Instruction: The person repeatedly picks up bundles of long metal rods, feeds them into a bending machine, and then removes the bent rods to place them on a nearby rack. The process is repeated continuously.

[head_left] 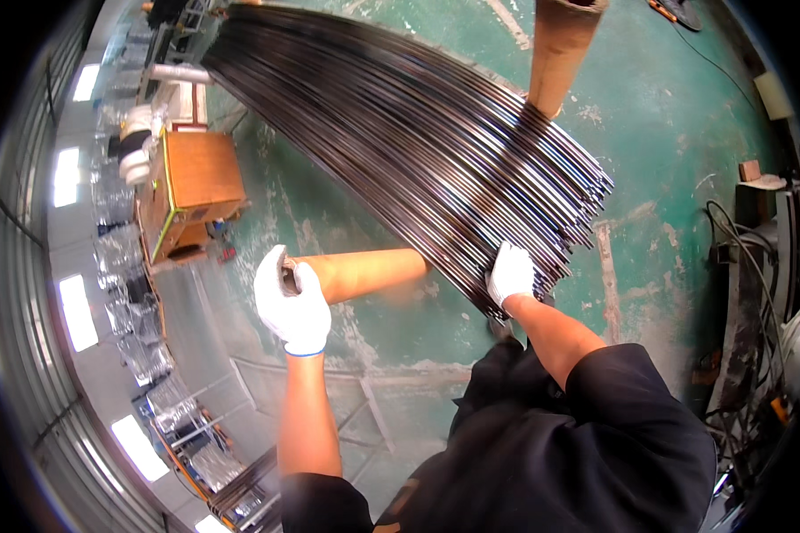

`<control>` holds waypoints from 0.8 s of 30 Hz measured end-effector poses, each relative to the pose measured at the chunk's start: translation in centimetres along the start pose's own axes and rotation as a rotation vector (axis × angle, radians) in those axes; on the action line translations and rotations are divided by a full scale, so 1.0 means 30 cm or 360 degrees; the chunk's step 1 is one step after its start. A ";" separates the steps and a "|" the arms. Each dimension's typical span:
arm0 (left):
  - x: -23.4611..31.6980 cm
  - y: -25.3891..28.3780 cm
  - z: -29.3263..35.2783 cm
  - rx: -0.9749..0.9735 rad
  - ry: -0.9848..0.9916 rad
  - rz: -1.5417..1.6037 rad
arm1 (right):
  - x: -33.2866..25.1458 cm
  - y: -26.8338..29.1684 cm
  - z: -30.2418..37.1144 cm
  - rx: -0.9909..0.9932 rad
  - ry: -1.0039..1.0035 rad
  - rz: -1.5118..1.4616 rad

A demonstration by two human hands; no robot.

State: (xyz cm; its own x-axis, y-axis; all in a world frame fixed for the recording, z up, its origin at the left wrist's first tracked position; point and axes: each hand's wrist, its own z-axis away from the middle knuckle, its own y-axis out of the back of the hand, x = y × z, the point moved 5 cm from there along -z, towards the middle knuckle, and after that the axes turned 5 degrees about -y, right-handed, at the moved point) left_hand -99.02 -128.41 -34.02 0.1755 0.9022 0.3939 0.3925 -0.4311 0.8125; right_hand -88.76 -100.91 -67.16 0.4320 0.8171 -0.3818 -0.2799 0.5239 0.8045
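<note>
My left hand (pixel 295 300), in a white glove, is closed round the open end of a brown cardboard tube (pixel 369 272). The tube's other end points toward the near edge of a long bundle of dark, shiny metal rods (pixel 391 115). On the bundle's near end lies my right hand (pixel 512 272), also white-gloved, with its fingers curled over the rods there; the fingertips are partly hidden. A second cardboard tube (pixel 562 53) stands up at the far side of the bundle, close to the rod ends.
The floor (pixel 649 178) is worn green. At left stand a brown wooden cabinet (pixel 204 169) and plastic-wrapped goods (pixel 142 338) along the wall. Hanging cables (pixel 747 240) and dark equipment line the right side. A thin cord (pixel 711 58) runs across the floor at upper right.
</note>
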 end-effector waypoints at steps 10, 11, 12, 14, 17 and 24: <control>-0.003 0.004 -0.003 0.0022 -0.0262 -0.0233 | 0.088 -0.004 -0.107 -0.0527 0.0167 -0.0230; 0.002 0.007 -0.002 0.0035 -0.0258 -0.0243 | 0.102 0.014 -0.130 -0.0651 0.0124 -0.0413; 0.007 0.009 -0.003 0.0048 -0.0255 -0.0252 | 0.106 0.028 -0.146 -0.0773 0.0081 -0.0596; 0.018 0.012 -0.002 0.0078 -0.0248 -0.0286 | 0.153 0.037 -0.137 -0.1125 -0.0171 -0.0882; 0.019 0.020 0.012 0.0128 -0.0250 -0.0386 | 0.140 0.098 -0.090 -0.1514 -0.0434 -0.1640; 0.159 0.021 0.034 0.0304 -0.0888 -0.0737 | 0.102 0.318 0.009 -0.0572 -0.0043 -0.0468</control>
State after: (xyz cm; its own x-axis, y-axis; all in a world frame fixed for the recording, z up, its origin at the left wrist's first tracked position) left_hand -97.03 -124.36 -32.08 0.3660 0.8850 -0.2878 0.6786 -0.0421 0.7333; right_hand -89.88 -93.48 -60.54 0.5582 0.6175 -0.5542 -0.4198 0.7863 0.4533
